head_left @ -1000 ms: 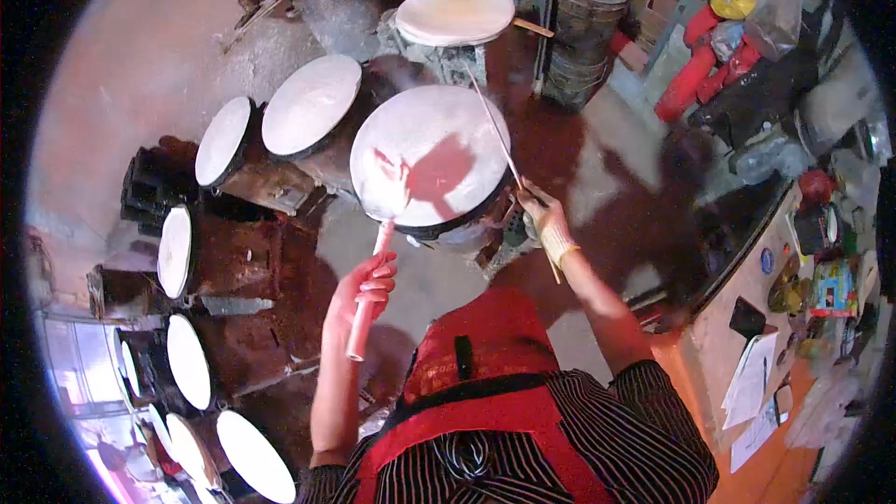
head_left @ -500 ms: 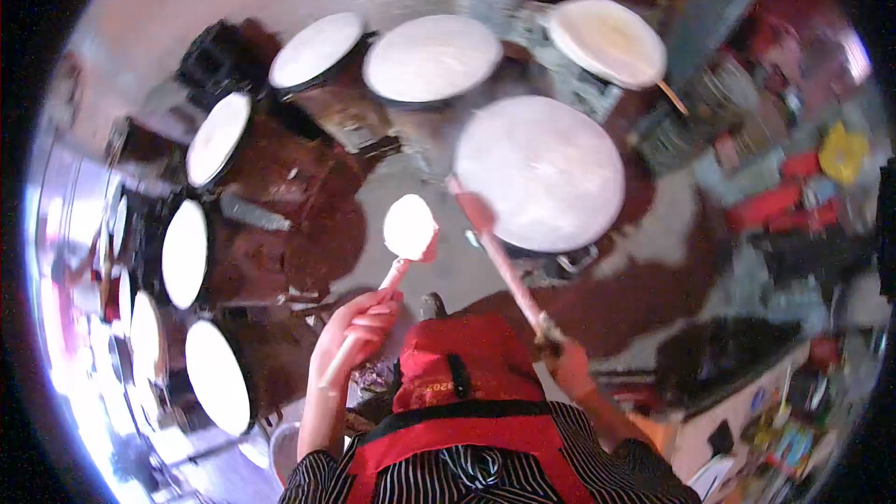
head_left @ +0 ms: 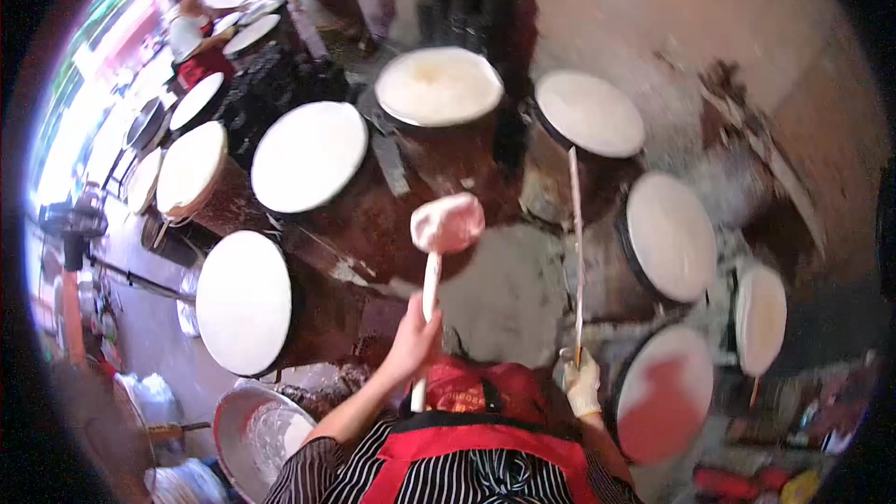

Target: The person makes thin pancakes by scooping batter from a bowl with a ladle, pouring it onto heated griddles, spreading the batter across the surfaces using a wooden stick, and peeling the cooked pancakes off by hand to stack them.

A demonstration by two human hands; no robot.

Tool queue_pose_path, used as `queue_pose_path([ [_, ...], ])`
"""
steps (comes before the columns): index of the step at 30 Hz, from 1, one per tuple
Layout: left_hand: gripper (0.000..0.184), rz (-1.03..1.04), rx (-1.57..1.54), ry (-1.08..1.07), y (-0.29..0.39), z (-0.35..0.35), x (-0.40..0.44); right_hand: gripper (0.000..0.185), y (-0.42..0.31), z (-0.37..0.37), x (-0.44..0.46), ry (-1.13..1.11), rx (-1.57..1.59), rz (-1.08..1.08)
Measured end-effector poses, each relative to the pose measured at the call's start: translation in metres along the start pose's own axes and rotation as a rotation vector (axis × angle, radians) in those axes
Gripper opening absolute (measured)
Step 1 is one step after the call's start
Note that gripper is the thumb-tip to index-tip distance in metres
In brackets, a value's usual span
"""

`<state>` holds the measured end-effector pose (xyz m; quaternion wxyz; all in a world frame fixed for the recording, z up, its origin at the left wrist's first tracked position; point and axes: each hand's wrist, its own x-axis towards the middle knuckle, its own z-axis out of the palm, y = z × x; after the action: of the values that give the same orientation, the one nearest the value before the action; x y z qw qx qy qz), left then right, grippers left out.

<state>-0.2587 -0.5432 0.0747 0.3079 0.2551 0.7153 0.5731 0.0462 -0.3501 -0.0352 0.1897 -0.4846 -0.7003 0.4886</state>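
Observation:
My left hand (head_left: 416, 341) is closed around the white handle of a ladle (head_left: 431, 285), held upright in front of my apron. On the ladle's rounded head sits a lump of white paste (head_left: 446, 224), pinkish on one side. In a pale glove, my right hand (head_left: 582, 385) grips a long-handled spatula (head_left: 577, 261), seen edge-on as a thin line. Its tip overlaps the lower edge of a round white top (head_left: 590, 112) on a brown drum; contact I cannot tell. Nearest that hand is another white round top (head_left: 686, 401) with a reddish patch.
More round white tops (head_left: 310, 157) on brown drums curve around me. A metal basin (head_left: 233, 439) with white paste stands at my lower left. Dark stacked cylinders (head_left: 471, 5) are behind the drums. Another person (head_left: 198, 33) stands at the far upper left, and a fan (head_left: 73, 222) is at left.
My view has swung to the left, bringing the other person and the basin into sight. Both hands keep their tools. The spatula has turned from showing its reddish blade to edge-on, now more upright.

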Motion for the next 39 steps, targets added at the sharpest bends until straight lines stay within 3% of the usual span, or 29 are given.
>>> queue_pose_path([
  [1,0.015,0.237,0.118,0.067,-0.017,-0.014,0.012,0.017,-0.015,0.018,0.041,-0.081,-0.008,0.009],
  [3,0.014,-0.527,-0.404,-0.062,0.057,-0.051,0.032,0.015,-0.034,0.049,0.091,-0.250,-0.041,0.084],
  [5,0.012,-0.590,-0.868,-0.156,0.033,-0.093,0.072,0.015,-0.082,0.093,0.143,-0.315,0.082,0.078],
  [7,0.010,-0.606,-1.128,-0.147,0.023,-0.116,0.087,0.022,-0.097,0.143,0.206,-0.325,0.047,-0.063],
  [8,0.010,-0.679,-1.103,-0.065,0.036,-0.126,0.099,0.024,-0.141,0.155,0.234,-0.353,-0.226,-0.170],
  [9,0.010,-0.736,-1.287,-0.084,0.037,-0.149,0.110,0.028,-0.193,0.175,0.262,-0.376,-0.498,-0.281],
  [11,0.007,-0.554,-0.857,0.147,0.056,-0.164,0.119,0.029,-0.253,0.220,0.319,-0.473,-0.442,-0.437],
  [13,0.008,-0.450,-0.322,0.428,0.103,-0.159,0.127,0.028,-0.288,0.277,0.388,-0.436,-0.530,-0.723],
  [14,0.012,-0.407,-0.236,0.412,0.104,-0.171,0.140,0.032,-0.304,0.310,0.421,-0.364,-0.552,-0.835],
  [15,0.013,-0.424,-0.404,0.388,0.117,-0.179,0.156,0.036,-0.323,0.341,0.449,-0.287,-0.570,-0.942],
  [17,0.011,-0.482,-0.687,0.339,0.134,-0.202,0.206,0.053,-0.390,0.387,0.481,-0.327,-0.788,-0.787],
  [19,0.012,-0.467,-1.120,0.249,0.131,-0.223,0.255,0.068,-0.424,0.435,0.528,-0.382,-0.905,-0.804],
  [21,0.013,-0.529,-1.506,0.271,0.131,-0.216,0.292,0.060,-0.438,0.459,0.565,-0.423,-0.951,-0.826],
  [24,0.014,-0.508,-1.756,0.313,0.132,-0.216,0.324,0.054,-0.454,0.476,0.605,-0.591,-1.043,-0.902],
  [27,0.015,-0.469,-1.917,0.379,0.132,-0.217,0.336,0.042,-0.459,0.469,0.623,-0.576,-0.909,-1.004],
  [30,0.016,-0.386,-1.968,0.472,0.135,-0.226,0.343,0.019,-0.490,0.443,0.642,-0.729,-0.457,-0.753],
  [33,0.015,-0.300,-1.936,0.491,0.128,-0.239,0.340,0.025,-0.540,0.397,0.650,-0.830,-0.023,-0.590],
  [34,0.015,-0.252,-1.932,0.508,0.122,-0.242,0.337,0.027,-0.521,0.402,0.690,-0.894,0.191,-0.506],
  [35,0.015,-0.227,-1.853,0.562,0.123,-0.247,0.333,0.024,-0.555,0.386,0.668,-0.840,0.300,-0.378],
  [39,0.015,-0.147,-1.842,0.687,0.139,-0.266,0.304,0.018,-0.639,0.414,0.673,-0.945,0.280,-0.496],
])
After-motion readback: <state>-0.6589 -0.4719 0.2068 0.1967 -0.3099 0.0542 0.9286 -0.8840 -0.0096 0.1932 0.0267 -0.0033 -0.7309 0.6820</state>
